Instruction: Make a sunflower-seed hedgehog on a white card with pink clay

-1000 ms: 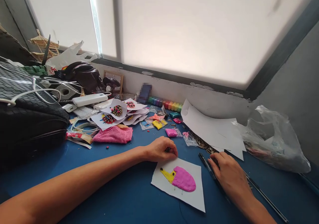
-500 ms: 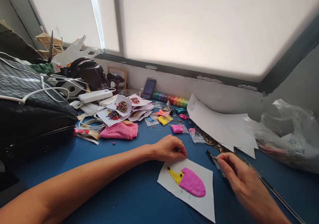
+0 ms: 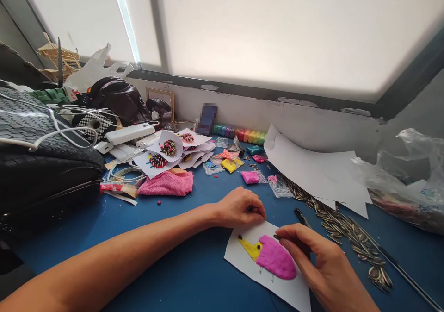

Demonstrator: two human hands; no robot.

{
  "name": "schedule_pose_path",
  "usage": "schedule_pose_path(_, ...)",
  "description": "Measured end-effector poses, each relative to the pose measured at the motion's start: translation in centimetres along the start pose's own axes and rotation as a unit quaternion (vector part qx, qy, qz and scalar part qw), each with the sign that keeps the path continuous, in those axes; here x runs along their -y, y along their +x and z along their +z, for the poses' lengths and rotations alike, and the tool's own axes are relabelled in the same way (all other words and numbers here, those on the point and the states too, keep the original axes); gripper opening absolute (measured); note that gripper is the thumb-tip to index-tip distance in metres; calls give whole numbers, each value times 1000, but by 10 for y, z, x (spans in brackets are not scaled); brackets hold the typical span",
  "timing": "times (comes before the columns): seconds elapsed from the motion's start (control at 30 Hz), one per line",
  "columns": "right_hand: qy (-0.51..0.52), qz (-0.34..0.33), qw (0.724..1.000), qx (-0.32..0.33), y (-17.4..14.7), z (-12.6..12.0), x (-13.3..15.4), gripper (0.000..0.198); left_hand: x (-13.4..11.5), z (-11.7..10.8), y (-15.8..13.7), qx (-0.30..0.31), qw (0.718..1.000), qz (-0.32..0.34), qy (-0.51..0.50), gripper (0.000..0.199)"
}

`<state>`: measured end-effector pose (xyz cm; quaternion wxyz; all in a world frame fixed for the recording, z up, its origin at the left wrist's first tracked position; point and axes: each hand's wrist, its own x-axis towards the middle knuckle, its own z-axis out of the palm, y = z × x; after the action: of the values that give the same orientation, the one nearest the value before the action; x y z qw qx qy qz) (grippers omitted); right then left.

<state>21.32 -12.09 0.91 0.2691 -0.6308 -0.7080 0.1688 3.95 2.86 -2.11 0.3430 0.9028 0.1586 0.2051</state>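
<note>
My left hand (image 3: 243,208) is closed, its curled fingers on the top edge of a white sheet of paper (image 3: 244,262). On that sheet is a hedgehog figure of modelling clay, with a pink body (image 3: 277,258), a yellow pointed head (image 3: 250,249), and a dark eye and nose. Two small legs are drawn under the body. Pinched in my right hand (image 3: 314,252) is a sunflower seed (image 3: 276,236), just above the upper edge of the pink clay. Whether it touches the clay I cannot tell. More sunflower seeds (image 3: 347,233) lie in a heap to the right.
A black pen (image 3: 301,217) lies behind my right hand, a thin rod (image 3: 409,275) farther right. Blank sheets (image 3: 312,168) and a plastic bag (image 3: 405,177) stand behind. Clay packets (image 3: 251,177), a pink cloth (image 3: 166,184), finished pictures (image 3: 157,161) and a black bag (image 3: 45,164) fill the left.
My right hand has moved left from beside the pen to the top of the pink clay, bringing a seed. The seed heap now shows. My left hand stays on the paper.
</note>
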Motion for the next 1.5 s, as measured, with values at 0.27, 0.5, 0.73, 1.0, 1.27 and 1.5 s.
schedule_pose_path(0.27,-8,-43,999,-28,5,12,12,20,1,-1,0,4,1000,8,12,7)
schedule_pose_path(0.5,-28,-61,997,-26,0,16,5,20,3,-1,0,7,1000,9,16,8)
schedule_pose_path(0.73,-76,-103,991,-30,0,22,2,17,5,0,0,7,1000,7,20,7)
schedule_pose_path(1.0,-65,-111,990,-62,3,28,5,21,5,0,-1,8,1000,6,23,9)
schedule_pose_path(1.27,-100,-105,989,-22,1,24,4,22,4,0,0,12,1000,1,25,10)
schedule_pose_path(1.5,-120,-137,982,-42,3,26,5,23,5,1,0,9,1000,3,25,9)
